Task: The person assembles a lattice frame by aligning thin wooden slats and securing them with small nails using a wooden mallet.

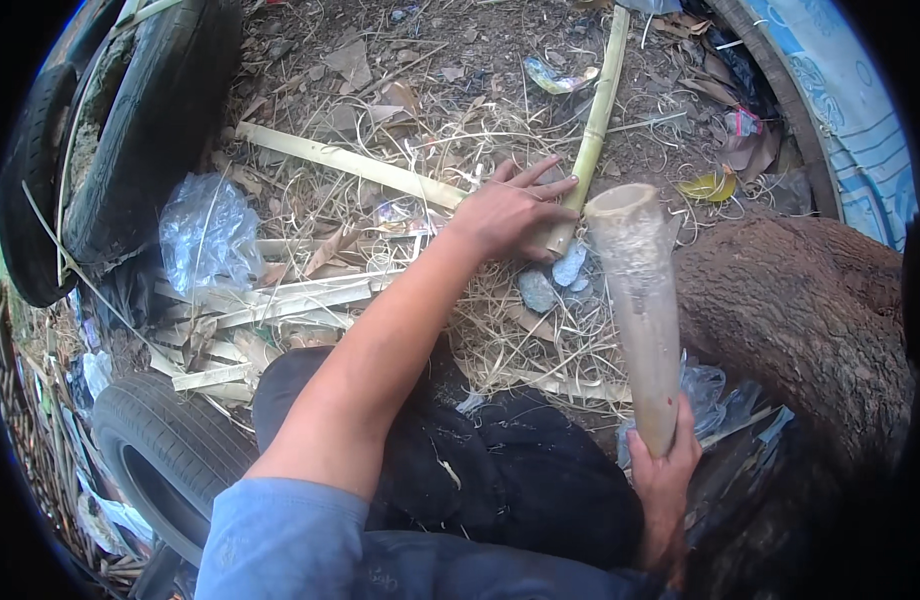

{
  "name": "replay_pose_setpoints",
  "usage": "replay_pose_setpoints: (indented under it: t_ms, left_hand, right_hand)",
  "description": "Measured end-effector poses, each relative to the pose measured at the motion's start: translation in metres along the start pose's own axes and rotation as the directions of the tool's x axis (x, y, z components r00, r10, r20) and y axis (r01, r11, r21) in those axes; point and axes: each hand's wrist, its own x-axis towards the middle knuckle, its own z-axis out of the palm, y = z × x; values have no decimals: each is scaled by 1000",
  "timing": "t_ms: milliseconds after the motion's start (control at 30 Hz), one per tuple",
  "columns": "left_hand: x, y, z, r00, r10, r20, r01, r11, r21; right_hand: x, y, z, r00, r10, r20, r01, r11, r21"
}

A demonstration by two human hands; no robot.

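Observation:
A long green bamboo piece (602, 105) lies on the littered ground, its near end by some grey stones (538, 290). My left hand (510, 208) is stretched out beside that near end, palm down with the fingers spread. Its fingertips reach the bamboo's left edge, and I cannot tell how firmly they touch. In my right hand (666, 470) is a thick wooden club (642, 300), gripped by its narrow lower end. The club's wide, flat, pale top points up and away from me. A flat split bamboo strip (350, 165) runs out to the left from under my left hand.
Several pale split strips (280, 300) lie left of my legs, among curled shavings. Dark tires (140, 130) stand at the far left; another tire (175, 450) is nearer. A clear plastic bag (210, 232) lies between. A thick brown log (790, 310) lies on the right.

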Motion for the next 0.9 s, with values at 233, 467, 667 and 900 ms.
replay_pose_setpoints:
  t_ms: [233, 467, 667, 900]
  left_hand:
    - [0, 1, -3, 995, 13, 103, -22, 996, 88]
    - [2, -1, 0, 993, -1, 122, -7, 998, 62]
    - [4, 2, 0, 998, 2, 59, -3, 1000, 3]
    - [6, 0, 4, 993, -47, 105, 44, 998, 35]
  right_hand:
    - [13, 6, 6, 998, 19, 63, -16, 999, -48]
    - [21, 7, 14, 989, 71, 133, -51, 987, -150]
    - [7, 10, 16, 996, 90, 28, -88, 993, -74]
    - [2, 9, 26, 998, -59, 5, 59, 994, -93]
